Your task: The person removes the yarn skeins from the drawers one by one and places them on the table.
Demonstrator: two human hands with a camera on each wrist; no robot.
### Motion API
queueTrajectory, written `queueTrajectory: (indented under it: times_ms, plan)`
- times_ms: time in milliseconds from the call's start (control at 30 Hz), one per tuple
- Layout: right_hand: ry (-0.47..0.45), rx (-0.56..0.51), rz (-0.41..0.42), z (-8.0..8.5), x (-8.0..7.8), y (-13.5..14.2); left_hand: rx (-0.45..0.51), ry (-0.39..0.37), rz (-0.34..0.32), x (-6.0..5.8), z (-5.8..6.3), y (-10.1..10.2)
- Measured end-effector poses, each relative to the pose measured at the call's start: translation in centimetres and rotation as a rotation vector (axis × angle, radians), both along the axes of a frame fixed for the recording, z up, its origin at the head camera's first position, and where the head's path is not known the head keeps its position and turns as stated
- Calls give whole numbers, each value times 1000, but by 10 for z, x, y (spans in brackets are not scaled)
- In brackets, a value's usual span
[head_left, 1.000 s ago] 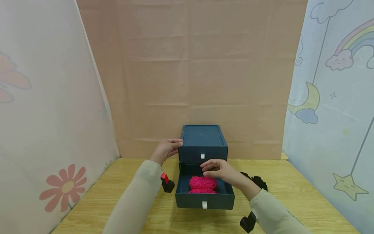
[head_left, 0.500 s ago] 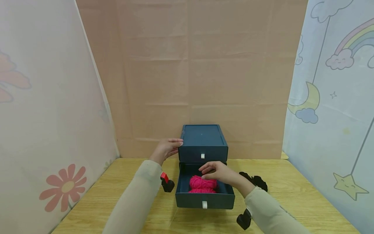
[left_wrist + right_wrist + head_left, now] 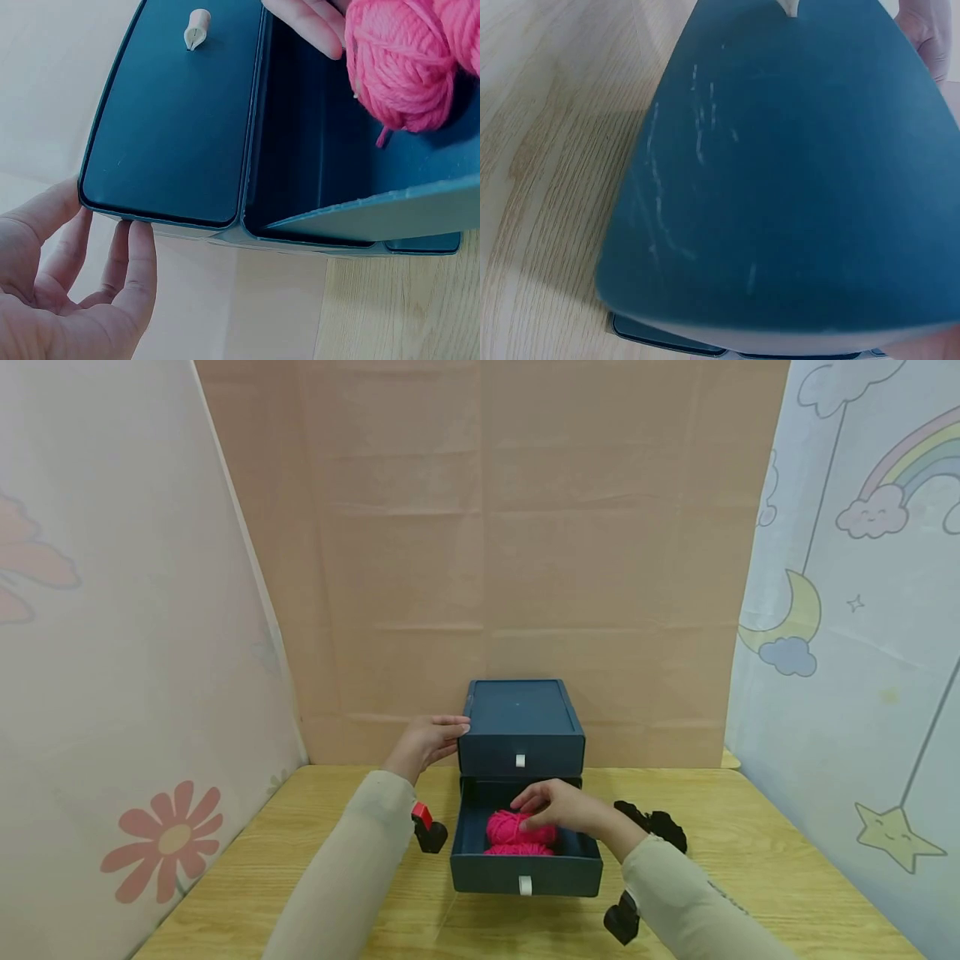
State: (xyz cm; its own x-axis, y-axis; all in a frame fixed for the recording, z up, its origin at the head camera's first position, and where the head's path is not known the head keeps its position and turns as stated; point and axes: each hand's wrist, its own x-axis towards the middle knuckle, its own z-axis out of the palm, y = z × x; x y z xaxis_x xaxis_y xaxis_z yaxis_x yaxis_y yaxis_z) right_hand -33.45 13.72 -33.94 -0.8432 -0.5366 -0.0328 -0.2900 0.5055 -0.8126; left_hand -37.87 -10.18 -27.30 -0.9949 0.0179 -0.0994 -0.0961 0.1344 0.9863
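Observation:
A dark blue two-drawer box (image 3: pixel 517 710) stands on the table with its lower drawer (image 3: pixel 480 874) pulled out. Bright pink yarn (image 3: pixel 506 831) lies in that drawer, in two rounded bundles in the left wrist view. My left hand (image 3: pixel 426 745) touches the upper left side of the box with extended fingers; in the left wrist view its fingertips (image 3: pixel 141 229) meet the side wall near a corner. Over the drawer is my right hand (image 3: pixel 566 806), fingers loosely bent, with thumb and fingertips overlapping the yarn's top. The drawer front (image 3: pixel 780 172) fills most of the right wrist view.
A dark, fuzzy black bundle (image 3: pixel 663 831) lies on the wooden table (image 3: pixel 750 868) right of the drawer, partly behind the right forearm. The closed upper drawer has a white pull tab (image 3: pixel 521 761). A brown paper backdrop (image 3: pixel 600 568) rises behind the box.
My right hand has come down and slightly forward over the drawer, closer to the yarn. My left hand stays at the box's side, and the drawer has not moved.

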Motion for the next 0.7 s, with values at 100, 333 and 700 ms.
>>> queueTrajectory:
  times_ms: [100, 333, 700]
  plan:
    - [-3, 27, -2, 0, 0, -1, -1, 2, 7, 1, 0, 0]
    - [-14, 59, -12, 0, 0, -2, 5, 6, 14, 1, 1, 0]
    - [-19, 33, -33, -1, -1, -3, 18, 3, 22, -1, -1, 0]
